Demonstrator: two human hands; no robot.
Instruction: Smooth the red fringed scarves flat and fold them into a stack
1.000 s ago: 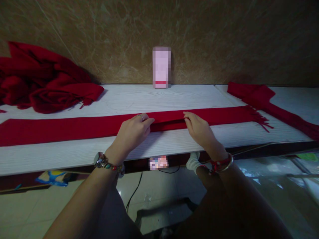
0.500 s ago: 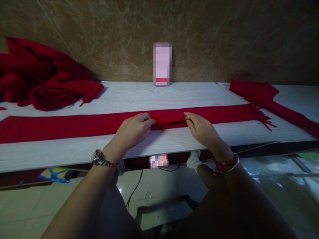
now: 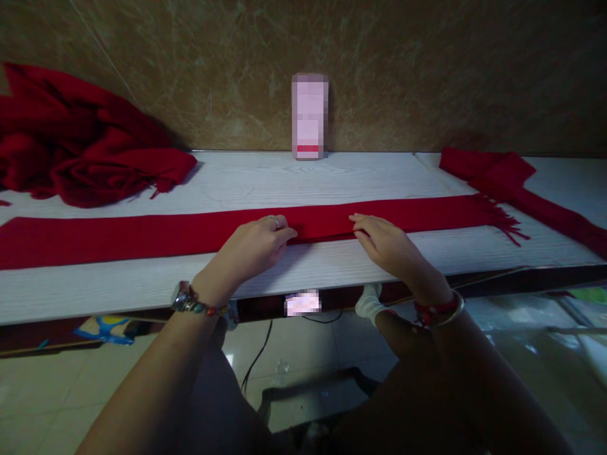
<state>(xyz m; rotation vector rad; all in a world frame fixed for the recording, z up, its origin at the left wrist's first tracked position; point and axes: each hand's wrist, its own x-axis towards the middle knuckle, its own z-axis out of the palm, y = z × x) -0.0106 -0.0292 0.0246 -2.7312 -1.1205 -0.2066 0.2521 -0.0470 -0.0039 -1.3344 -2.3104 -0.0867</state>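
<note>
A long red scarf (image 3: 190,235), folded into a narrow band, stretches across the white wood-grain tabletop (image 3: 265,180). Its fringe lies at the right end. My left hand (image 3: 260,243) pinches the near edge of the scarf close to the middle; its thumb and finger point right. A short stretch of cloth separates it from my right hand (image 3: 382,241), whose fingers and thumb also close on the near edge. Between the two hands the folded layers lie nearly flat. The undersides of my fingertips are partly hidden.
A heap of red cloth (image 3: 95,151) lies at the back left. Another red scarf (image 3: 535,199) is folded at the right. A blurred pink box-like object (image 3: 310,117) stands against the brown marbled wall (image 3: 213,76). Below the table's front edge, a foot in a white sock (image 3: 368,303) shows.
The near edge between my hands has come down, so the dark gap between the layers has nearly closed. Both hands keep almost the same place on the scarf. The view has shifted slightly.
</note>
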